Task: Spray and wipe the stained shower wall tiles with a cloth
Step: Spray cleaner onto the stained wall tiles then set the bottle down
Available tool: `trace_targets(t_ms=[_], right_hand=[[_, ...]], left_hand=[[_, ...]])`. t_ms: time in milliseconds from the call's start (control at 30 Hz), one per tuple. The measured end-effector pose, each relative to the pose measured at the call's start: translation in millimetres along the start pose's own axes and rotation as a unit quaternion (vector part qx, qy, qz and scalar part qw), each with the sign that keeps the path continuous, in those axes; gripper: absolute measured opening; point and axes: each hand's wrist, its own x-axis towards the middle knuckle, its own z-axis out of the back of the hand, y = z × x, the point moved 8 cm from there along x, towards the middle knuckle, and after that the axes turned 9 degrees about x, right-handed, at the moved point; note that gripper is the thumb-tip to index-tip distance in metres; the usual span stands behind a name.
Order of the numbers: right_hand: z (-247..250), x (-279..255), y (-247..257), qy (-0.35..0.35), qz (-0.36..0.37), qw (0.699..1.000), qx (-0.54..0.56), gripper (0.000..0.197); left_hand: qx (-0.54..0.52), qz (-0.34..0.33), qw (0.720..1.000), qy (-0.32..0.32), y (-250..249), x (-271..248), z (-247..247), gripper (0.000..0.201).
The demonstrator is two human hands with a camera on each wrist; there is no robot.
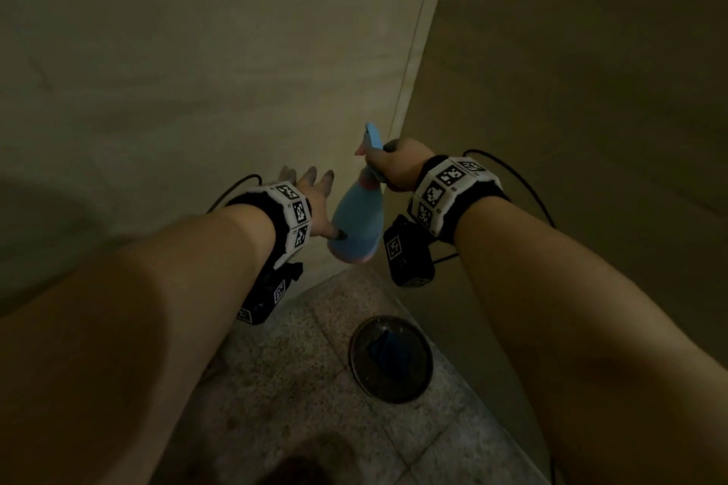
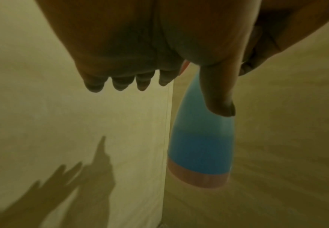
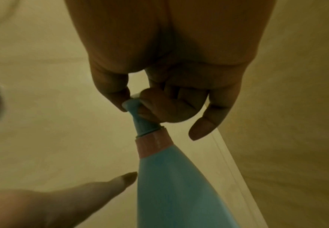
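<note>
spray bottle (image 1: 358, 224) hangs between both wrists, gripped at its neck by the right hand (image 1: 398, 165), fingers curled about the trigger head. its long axis slants down and toward the person, nozzle facing the corner where the two wall tiles (image 1: 197, 71) meet. the left hand (image 1: 315, 205) is spread and released, thumb just touching the bottle's body, holding nothing. a blue cloth (image 1: 384, 348) lies in a round basin (image 1: 354, 362) on the floor (image 1: 283, 386) below, well apart from either hand. i judge the left wall offers more open room for spraying; the right wall sits close beside the right arm.
</note>
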Motion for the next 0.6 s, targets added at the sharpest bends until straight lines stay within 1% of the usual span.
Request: trace_targets(t_ms=[200, 267, 367, 500, 600], right_hand=[[60, -64, 101, -0.019, 0.044, 0.999, -0.014, 0.040], [75, -84, 134, -0.018, 0.064, 0.998, -0.011, 0.040], [93, -114, 179, -0.015, 0.087, 0.996, -0.012, 0.041], [108, -151, 239, -0.024, 0.123, 0.992, -0.016, 0.040], [111, -177, 283, -0.025, 0.153, 0.988, 0.008, 0.038]], left_hand=[[-0.058, 0.010, 0.998, -0.005, 29, -71, 93, 0.106], [-0.077, 0.011, 0.997, -0.014, 39, -99, 120, 0.105], [-0.120, -0.004, 0.992, -0.043, 47, -146, 161, 0.098], [-0.191, 0.010, 0.978, -0.084, 75, -193, 197, 0.093], [-0.263, 0.028, 0.959, -0.107, 102, -226, 216, 0.078]])
